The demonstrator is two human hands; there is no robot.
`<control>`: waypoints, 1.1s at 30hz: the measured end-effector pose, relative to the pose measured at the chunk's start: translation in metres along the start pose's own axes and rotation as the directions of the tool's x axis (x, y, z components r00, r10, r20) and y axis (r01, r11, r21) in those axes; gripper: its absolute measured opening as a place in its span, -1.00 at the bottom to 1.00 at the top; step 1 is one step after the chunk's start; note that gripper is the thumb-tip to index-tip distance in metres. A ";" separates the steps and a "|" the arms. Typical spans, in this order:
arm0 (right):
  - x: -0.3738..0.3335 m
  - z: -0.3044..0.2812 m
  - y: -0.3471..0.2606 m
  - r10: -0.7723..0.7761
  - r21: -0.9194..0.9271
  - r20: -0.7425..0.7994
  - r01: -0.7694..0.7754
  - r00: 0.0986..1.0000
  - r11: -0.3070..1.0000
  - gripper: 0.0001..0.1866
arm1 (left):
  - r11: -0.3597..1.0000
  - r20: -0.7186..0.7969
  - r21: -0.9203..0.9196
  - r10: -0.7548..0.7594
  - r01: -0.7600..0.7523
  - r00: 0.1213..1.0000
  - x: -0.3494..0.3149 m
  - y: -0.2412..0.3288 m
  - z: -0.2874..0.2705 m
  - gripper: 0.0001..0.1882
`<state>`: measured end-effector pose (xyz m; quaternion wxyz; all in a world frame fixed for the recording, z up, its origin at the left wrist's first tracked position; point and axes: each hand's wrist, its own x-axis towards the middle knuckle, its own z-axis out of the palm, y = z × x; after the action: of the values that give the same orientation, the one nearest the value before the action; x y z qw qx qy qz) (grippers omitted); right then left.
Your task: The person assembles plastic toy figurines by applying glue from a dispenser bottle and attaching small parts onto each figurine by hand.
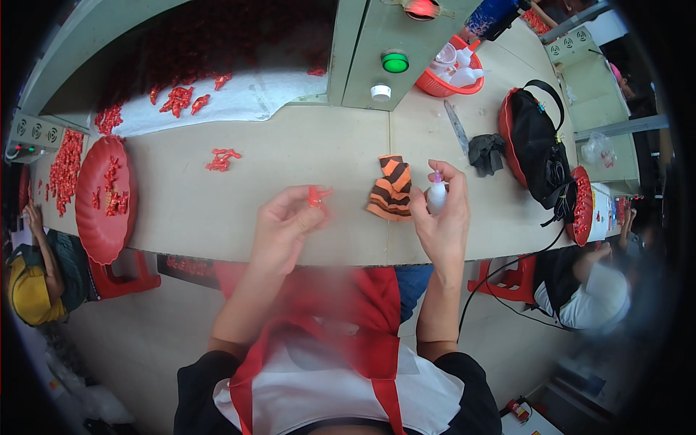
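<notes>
Pinched in the fingers of my left hand [288,221] is a small red plastic figure [315,196], held above the table near its front edge. My right hand [444,225] is wrapped round a small white squeeze bottle [436,196] with a purple tip pointing up. A striped orange and brown cloth [392,190] lies on the table just left of that bottle. Farther off, a little group of red figures [222,159] rests on the table, beyond my left hand. The exact shape of the held figure is partly covered by my fingers.
A red scalloped tray [87,210] with figures stands at left. Beyond, white paper [239,101] carries more figures inside a machine with a green button [395,63]. At right are a red basket [440,89] of bottles, a blade [457,127], a dark rag [486,154] and a black bag [536,152].
</notes>
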<state>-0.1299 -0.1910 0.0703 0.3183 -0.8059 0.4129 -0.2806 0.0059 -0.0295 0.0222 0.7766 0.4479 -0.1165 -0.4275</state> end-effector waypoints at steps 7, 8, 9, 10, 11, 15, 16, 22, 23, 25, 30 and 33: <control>-0.010 0.006 -0.009 -0.086 0.300 0.182 0.028 0.980 0.954 -0.59 | 0.667 0.390 -0.617 -0.202 0.417 0.899 0.009 -0.015 -0.022 -0.58; -0.010 0.007 -0.010 -0.100 0.329 0.179 0.036 0.979 0.944 -0.59 | 0.601 0.423 -0.660 -0.198 0.451 0.884 0.008 -0.016 -0.020 -0.57; -0.010 0.007 -0.009 -0.099 0.331 0.178 0.035 0.979 0.943 -0.59 | 0.603 0.423 -0.658 -0.200 0.451 0.884 0.008 -0.016 -0.019 -0.57; -0.011 0.007 -0.008 -0.075 0.353 0.216 -0.006 0.974 0.936 -0.59 | 0.599 0.411 -0.668 -0.198 0.441 0.890 0.007 -0.017 -0.019 -0.56; -0.011 0.007 -0.007 -0.053 0.373 0.255 -0.048 0.966 0.927 -0.58 | 0.594 0.399 -0.679 -0.195 0.431 0.896 0.007 -0.017 -0.018 -0.56; -0.016 0.008 0.004 -0.061 0.574 0.281 -0.117 0.958 0.811 -0.58 | 0.630 0.385 -0.648 -0.213 0.427 0.898 0.005 -0.007 -0.013 -0.56; -0.017 0.006 0.001 -0.062 0.574 0.284 -0.118 0.957 0.810 -0.58 | 0.677 0.388 -0.607 -0.206 0.417 0.898 0.005 -0.005 -0.014 -0.59; -0.030 -0.002 -0.004 -0.088 0.695 0.134 -0.030 0.987 0.719 -0.64 | 0.992 0.026 0.127 -0.008 0.004 1.000 -0.007 0.010 0.011 -0.69; -0.031 -0.002 -0.007 -0.200 0.657 0.042 0.124 0.979 0.744 -0.64 | 0.970 -0.015 0.231 0.075 -0.069 0.997 -0.007 0.011 0.012 -0.70; -0.034 -0.001 -0.013 -0.365 0.551 -0.085 0.349 0.927 0.758 -0.62 | 0.955 -0.040 0.273 0.132 -0.116 0.990 -0.010 0.012 0.012 -0.70; -0.041 0.002 -0.026 -0.538 0.450 -0.059 0.503 0.841 0.737 -0.66 | 0.916 -0.060 0.346 0.238 -0.203 0.970 -0.013 0.013 0.016 -0.70; -0.042 0.003 -0.029 -0.572 0.386 -0.022 0.535 0.820 0.752 -0.66 | 0.871 -0.034 0.417 0.302 -0.261 0.953 -0.014 0.013 0.016 -0.71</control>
<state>-0.1342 -0.1416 0.0821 0.3885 -0.8281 0.0784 -0.3963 -0.0043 -0.0255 0.0444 0.7248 0.5982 -0.2289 -0.2537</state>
